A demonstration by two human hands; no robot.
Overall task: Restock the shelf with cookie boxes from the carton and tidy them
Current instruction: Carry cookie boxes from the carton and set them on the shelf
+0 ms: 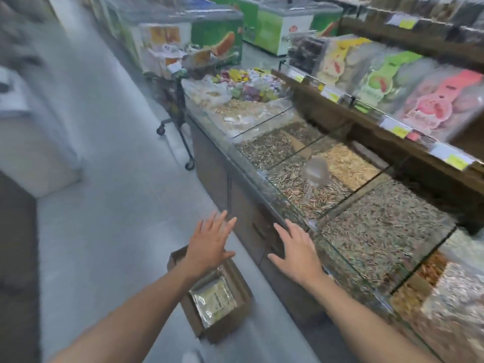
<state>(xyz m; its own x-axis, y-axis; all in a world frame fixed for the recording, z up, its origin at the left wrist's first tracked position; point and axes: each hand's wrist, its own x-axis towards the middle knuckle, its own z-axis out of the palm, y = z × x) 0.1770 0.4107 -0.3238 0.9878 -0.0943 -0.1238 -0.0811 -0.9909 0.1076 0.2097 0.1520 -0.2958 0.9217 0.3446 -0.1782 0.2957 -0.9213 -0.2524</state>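
Observation:
A brown carton [237, 314] stands open on the grey floor at the foot of the counter, with a shiny wrapped cookie box [213, 299] lying inside. My left hand [209, 243] hovers over the carton's far end, palm down, fingers spread and holding nothing. My right hand [296, 251] is out in front of the counter's glass edge, also spread and holding nothing. The wooden shelf [387, 142] with yellow price tags runs along the right, carrying clear packs of cookies [432, 100] with green, yellow and pink labels.
A glass-fronted counter [264, 195] holds bins of seeds and nuts, with a clear scoop [315, 174] in one bin and wrapped sweets [251, 82] at the far end. A wheeled rack [180, 111] stands beyond it. Green chest freezers [269, 30] line the back. The picture is motion-blurred.

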